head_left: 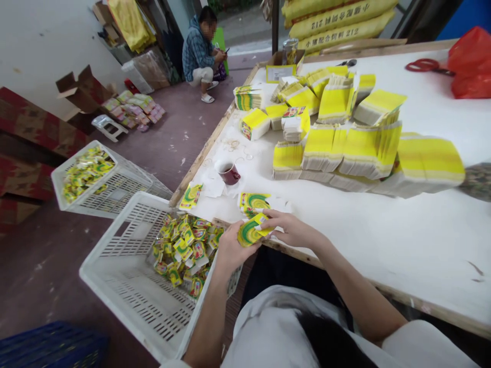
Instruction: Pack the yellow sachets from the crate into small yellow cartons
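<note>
At the table's front edge, my left hand point(231, 250) grips a small yellow-and-green printed carton point(248, 231), flat and with green rings on its face. My right hand point(293, 230) has its fingers closed at the carton's right side, over a yellow flap. Just beyond my hands lies a short pile of similar printed cartons point(251, 200). Another flat printed piece point(191, 196) rests left of it, beside white paper point(213, 187). A dark red mug point(230, 175) with dark liquid stands behind these.
Bundled yellow cartons point(360, 148) are stacked across the table point(422, 245). A white crate point(126, 301) of small folded boxes point(186, 250) stands at my left; another filled crate point(126, 176) is behind it. Red scissors point(424, 65) lie far right. A person point(201, 51) squats beyond.
</note>
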Available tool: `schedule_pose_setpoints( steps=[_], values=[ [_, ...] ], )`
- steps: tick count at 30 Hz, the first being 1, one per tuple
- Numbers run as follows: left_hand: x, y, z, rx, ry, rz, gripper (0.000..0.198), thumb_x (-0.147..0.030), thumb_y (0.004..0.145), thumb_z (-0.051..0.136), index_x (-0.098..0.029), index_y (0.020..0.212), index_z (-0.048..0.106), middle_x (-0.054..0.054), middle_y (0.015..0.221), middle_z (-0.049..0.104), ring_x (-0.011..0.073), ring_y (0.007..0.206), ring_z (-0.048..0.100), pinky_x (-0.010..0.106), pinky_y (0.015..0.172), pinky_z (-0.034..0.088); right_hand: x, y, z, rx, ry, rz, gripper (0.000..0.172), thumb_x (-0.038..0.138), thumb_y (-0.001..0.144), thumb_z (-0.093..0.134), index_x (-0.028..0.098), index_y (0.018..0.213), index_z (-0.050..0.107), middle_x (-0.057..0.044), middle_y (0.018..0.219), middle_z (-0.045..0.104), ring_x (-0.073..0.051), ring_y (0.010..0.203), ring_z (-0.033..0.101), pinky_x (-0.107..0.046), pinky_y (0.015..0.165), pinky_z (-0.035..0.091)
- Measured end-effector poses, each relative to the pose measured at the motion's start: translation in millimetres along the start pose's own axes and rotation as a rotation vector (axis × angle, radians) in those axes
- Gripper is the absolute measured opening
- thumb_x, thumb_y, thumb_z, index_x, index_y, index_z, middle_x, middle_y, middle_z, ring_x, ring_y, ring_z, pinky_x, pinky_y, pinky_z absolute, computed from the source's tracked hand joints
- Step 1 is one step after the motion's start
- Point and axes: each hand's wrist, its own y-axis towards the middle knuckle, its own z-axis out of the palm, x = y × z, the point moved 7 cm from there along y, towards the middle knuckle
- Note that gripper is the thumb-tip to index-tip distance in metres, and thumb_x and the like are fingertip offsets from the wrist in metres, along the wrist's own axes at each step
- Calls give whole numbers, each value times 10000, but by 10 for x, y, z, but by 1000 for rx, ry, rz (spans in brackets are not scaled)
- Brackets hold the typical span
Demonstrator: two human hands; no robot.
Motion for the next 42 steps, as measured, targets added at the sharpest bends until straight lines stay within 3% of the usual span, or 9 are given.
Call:
schedule_pose_setpoints(
  steps=[9,14,17,20,22,26,34,38,42],
  values=[
    [-2,-24,-16,-8,-56,-55,574,-350,585,892,-208,1104,693,86,985,758,277,882,711,386,817,555,-15,-6,152,-115,175,88,272,116,815,636,211,1062,700,-126,1293,666,-285,1367,525,-479,1089,451],
    [79,-70,11,-41,-162,-150,572,-340,555,903,-195,1066,692,51,927,744,234,836,690,345,786,553,-74,88,176,-181,341,183,503,240,819,665,197,1295,505,-116,1216,664,-246,1073,676,-429,936,542],
    [234,-145,-115,-313,-542,-243,577,-386,546,918,-202,1033,668,32,922,722,169,757,666,278,719,549,-141,190,196,-205,296,235,598,278,812,699,192,1343,438,-135,1286,611,-240,1076,660,-414,932,540],
    [450,-276,-275,-641,-941,-281,567,-674,677,751,-213,986,634,45,961,704,129,690,639,253,653,541,-357,238,79,-302,-97,411,426,279,828,711,169,1210,558,-152,1204,615,-271,1064,625,-433,930,519],
    [581,-328,-275,-700,-1083,-356,651,-808,718,598,-203,960,614,73,986,697,155,762,670,286,698,563,-490,246,14,-327,-353,512,283,230,809,736,169,1060,624,-151,1097,623,-292,1036,599,-441,909,503],
    [670,-324,-57,-549,-1184,-515,581,-715,764,653,-207,1038,585,93,1060,692,177,856,696,318,757,572,-617,266,44,-293,-476,555,262,158,737,791,158,935,619,-168,1020,617,-317,986,559,-448,856,477],
    [413,-190,312,-326,-1143,-509,496,-502,725,806,-192,1060,611,59,1016,713,140,820,688,271,737,553,-533,270,34,-265,-447,580,264,108,763,724,177,949,550,-107,932,653,-261,905,587,-351,793,429],
    [405,-168,401,-337,-1174,-548,506,-482,661,861,-181,1005,644,68,1022,728,191,959,708,332,889,556,-417,189,-24,-257,-349,579,205,142,814,626,195,979,516,-22,799,627,-192,722,567,-278,636,367],
    [329,-88,398,-353,-1197,-486,546,-581,666,824,-167,999,698,99,1055,748,249,1025,711,379,930,562,-141,142,150,-86,-14,418,187,117,747,614,223,822,480,48,684,535,-133,604,483,-245,584,316]
  ],
)
